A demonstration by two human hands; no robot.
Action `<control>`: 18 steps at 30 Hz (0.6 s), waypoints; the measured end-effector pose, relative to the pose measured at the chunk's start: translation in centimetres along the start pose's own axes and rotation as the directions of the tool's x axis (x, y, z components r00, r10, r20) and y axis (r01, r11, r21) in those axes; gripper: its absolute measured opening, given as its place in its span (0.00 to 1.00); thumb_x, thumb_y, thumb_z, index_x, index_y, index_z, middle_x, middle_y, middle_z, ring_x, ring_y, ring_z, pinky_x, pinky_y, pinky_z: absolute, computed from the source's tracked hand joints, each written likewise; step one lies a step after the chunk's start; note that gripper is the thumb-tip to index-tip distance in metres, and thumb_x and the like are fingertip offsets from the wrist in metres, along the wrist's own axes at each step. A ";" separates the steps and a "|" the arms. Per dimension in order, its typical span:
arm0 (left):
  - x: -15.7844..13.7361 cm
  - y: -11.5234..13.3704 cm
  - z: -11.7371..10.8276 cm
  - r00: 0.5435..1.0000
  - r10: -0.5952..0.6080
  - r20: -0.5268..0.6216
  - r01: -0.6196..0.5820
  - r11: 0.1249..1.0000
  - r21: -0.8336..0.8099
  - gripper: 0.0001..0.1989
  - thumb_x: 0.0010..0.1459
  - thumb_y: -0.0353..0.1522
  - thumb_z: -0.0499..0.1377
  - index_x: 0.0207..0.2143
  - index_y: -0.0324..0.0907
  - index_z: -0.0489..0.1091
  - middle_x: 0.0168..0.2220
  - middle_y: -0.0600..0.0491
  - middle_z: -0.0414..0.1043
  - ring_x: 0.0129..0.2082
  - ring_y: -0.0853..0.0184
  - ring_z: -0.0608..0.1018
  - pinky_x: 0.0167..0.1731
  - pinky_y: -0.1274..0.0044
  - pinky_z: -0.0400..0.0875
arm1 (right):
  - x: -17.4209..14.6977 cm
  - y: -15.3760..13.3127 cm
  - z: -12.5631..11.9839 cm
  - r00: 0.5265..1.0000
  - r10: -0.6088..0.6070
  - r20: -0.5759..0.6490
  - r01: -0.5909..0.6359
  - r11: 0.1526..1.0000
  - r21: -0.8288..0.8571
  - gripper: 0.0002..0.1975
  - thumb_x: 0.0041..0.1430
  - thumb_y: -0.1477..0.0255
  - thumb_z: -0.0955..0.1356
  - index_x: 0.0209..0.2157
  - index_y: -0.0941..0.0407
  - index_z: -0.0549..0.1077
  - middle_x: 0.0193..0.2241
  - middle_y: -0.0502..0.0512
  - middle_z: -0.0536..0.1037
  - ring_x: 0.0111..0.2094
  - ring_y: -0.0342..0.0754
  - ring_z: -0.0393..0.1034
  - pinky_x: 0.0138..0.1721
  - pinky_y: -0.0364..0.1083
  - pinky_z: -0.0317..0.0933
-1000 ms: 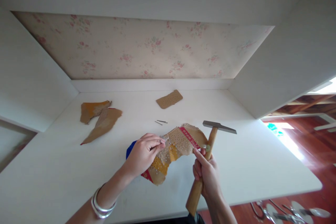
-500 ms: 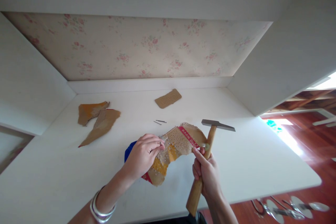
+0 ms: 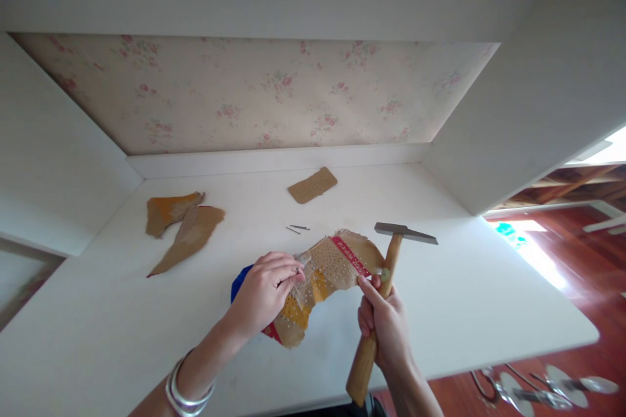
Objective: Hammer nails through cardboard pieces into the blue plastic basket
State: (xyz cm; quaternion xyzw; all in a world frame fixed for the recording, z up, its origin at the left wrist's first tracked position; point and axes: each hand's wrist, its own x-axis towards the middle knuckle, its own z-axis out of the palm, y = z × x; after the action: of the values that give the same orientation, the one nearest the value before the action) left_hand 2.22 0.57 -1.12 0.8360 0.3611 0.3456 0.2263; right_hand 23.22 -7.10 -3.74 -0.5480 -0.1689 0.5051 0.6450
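- Fingers (image 3: pixel 288 268) of the left hand (image 3: pixel 267 290) are pinching together over the upper left edge of a torn brown cardboard piece dotted with small holes and printed in yellow, red and blue (image 3: pixel 323 277), seemingly gripping a thin nail there, though it is too small to tell for certain.
- Fingers of the right hand (image 3: pixel 384 322) are wrapping tight around the pale wooden handle of a hammer with a grey steel head (image 3: pixel 405 233); the head is pointing up and right of centre, clear of the cardboard.
- That cardboard piece is lying flat on the white tabletop (image 3: pixel 464 300), at centre frame between both hands.
- Two loose thin nails (image 3: pixel 297 229) are lying just above it, apart from it.
- A small tan perforated cardboard rectangle (image 3: pixel 312 185) is sitting farther up, near the back wall.
- Two torn brown cardboard scraps (image 3: pixel 183 225) are resting at the left of the frame, well apart from the hands.
- Judging by the pose, the placing step is in hand: a point is being steadied on the cardboard while the hammer is waiting.
- Striking next is calling for a short, square tap, with the pinching fingers kept low and clear of the steel head.
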 end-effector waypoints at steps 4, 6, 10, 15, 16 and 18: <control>0.0 0.2 0.0 1.000 0.009 0.006 -0.010 1.000 0.024 0.07 0.63 0.31 0.60 0.34 0.43 0.78 0.37 0.51 0.80 0.41 0.64 0.78 0.46 0.70 0.74 | -0.2 -0.1 0.0 1.000 -0.008 0.004 0.008 1.000 -0.004 0.21 0.54 0.60 0.74 0.31 0.50 0.58 0.10 0.33 0.56 0.09 0.34 0.42 0.06 0.33 0.46; -0.1 0.2 0.0 1.000 0.018 0.010 -0.018 0.999 0.036 0.06 0.62 0.31 0.60 0.35 0.44 0.78 0.37 0.52 0.80 0.42 0.64 0.78 0.46 0.70 0.74 | -0.3 -0.2 0.1 1.000 -0.010 0.009 0.010 1.000 -0.001 0.21 0.54 0.60 0.74 0.31 0.50 0.58 0.10 0.33 0.56 0.09 0.34 0.42 0.06 0.33 0.46; -0.2 0.3 0.0 0.999 0.029 0.017 -0.029 0.999 0.034 0.06 0.62 0.30 0.60 0.35 0.44 0.78 0.38 0.52 0.80 0.42 0.64 0.78 0.46 0.70 0.73 | -0.4 -0.2 0.1 1.000 -0.005 0.007 0.005 1.000 -0.002 0.21 0.53 0.60 0.75 0.31 0.50 0.58 0.10 0.33 0.56 0.09 0.34 0.43 0.06 0.33 0.46; -0.2 0.3 0.0 1.000 0.013 0.021 -0.014 0.999 0.040 0.06 0.62 0.30 0.61 0.34 0.45 0.79 0.38 0.54 0.81 0.42 0.64 0.78 0.46 0.71 0.73 | -0.2 -0.3 0.1 1.000 -0.010 0.008 0.010 1.000 -0.014 0.20 0.54 0.60 0.74 0.31 0.50 0.59 0.10 0.33 0.56 0.09 0.34 0.43 0.06 0.33 0.46; -0.1 0.2 0.0 1.000 0.014 0.021 -0.015 0.999 0.045 0.06 0.61 0.30 0.61 0.34 0.45 0.79 0.38 0.54 0.81 0.42 0.64 0.78 0.46 0.70 0.73 | -0.1 -0.3 0.0 1.000 -0.007 0.011 0.007 1.000 -0.024 0.20 0.54 0.59 0.74 0.31 0.51 0.59 0.10 0.33 0.56 0.09 0.34 0.43 0.06 0.33 0.46; -0.1 0.2 0.0 1.000 0.021 0.015 -0.022 0.998 0.050 0.06 0.61 0.30 0.61 0.34 0.45 0.79 0.38 0.54 0.81 0.42 0.64 0.78 0.45 0.70 0.73 | -0.2 -0.4 -0.3 1.000 0.009 0.003 -0.009 0.997 -0.074 0.20 0.55 0.56 0.73 0.28 0.52 0.61 0.10 0.35 0.56 0.09 0.34 0.44 0.06 0.33 0.46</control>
State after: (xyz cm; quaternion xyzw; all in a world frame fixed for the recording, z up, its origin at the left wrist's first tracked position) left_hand 2.29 0.36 -1.07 0.8479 0.3589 0.3326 0.2040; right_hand 23.60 -7.37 -3.45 -0.5714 -0.1859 0.5024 0.6218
